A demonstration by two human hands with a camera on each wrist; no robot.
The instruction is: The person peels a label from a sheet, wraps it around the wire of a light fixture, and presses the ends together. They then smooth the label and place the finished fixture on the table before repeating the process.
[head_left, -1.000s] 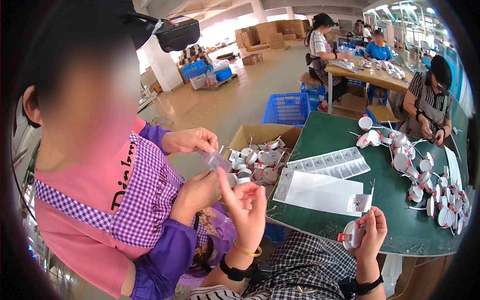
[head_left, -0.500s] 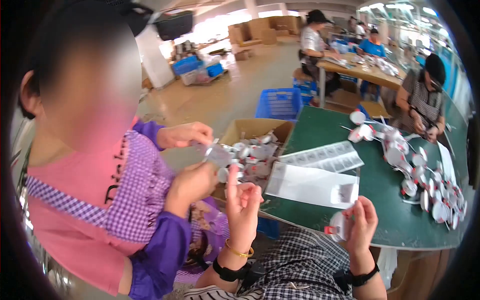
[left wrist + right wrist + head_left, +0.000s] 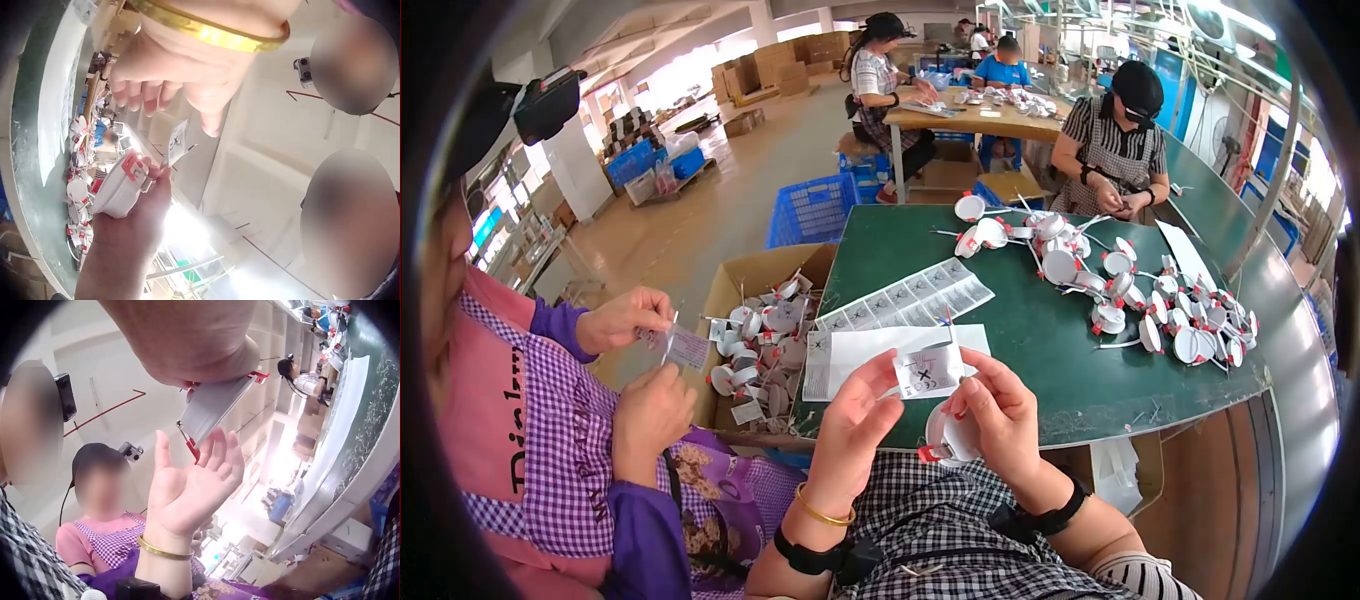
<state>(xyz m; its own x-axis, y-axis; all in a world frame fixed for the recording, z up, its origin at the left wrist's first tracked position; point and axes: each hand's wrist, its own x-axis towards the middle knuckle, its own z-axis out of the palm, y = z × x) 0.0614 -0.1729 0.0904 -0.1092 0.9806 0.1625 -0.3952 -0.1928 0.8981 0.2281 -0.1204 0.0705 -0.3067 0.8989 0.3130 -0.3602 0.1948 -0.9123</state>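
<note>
My right hand (image 3: 1008, 412) grips a round white downlight (image 3: 952, 436) with red-tipped spring clips, low at the table's front edge. From its cable stands a white label (image 3: 928, 372) printed with CE and a crossed-out symbol; the right fingertips are close to the label's edge. My left hand (image 3: 852, 412) is raised on the label's other side, empty, its fingers relaxed and spread. In the right wrist view the downlight (image 3: 215, 409) hangs under the right palm, and the left hand (image 3: 197, 487) faces it palm up. The left wrist view shows the label (image 3: 177, 142) near the left fingers.
Label sheets (image 3: 910, 295) and a white backing sheet (image 3: 860, 352) lie on the green table (image 3: 1060, 400). Several downlights (image 3: 1120, 285) are heaped at its right. A cardboard box (image 3: 730, 270) of downlights stands left, beside a person in a purple apron (image 3: 565, 440) holding a clear labelled strip.
The head view has swung right. My left hand has moved from beside the other person to near the label, while the right hand keeps hold of the downlight.
</note>
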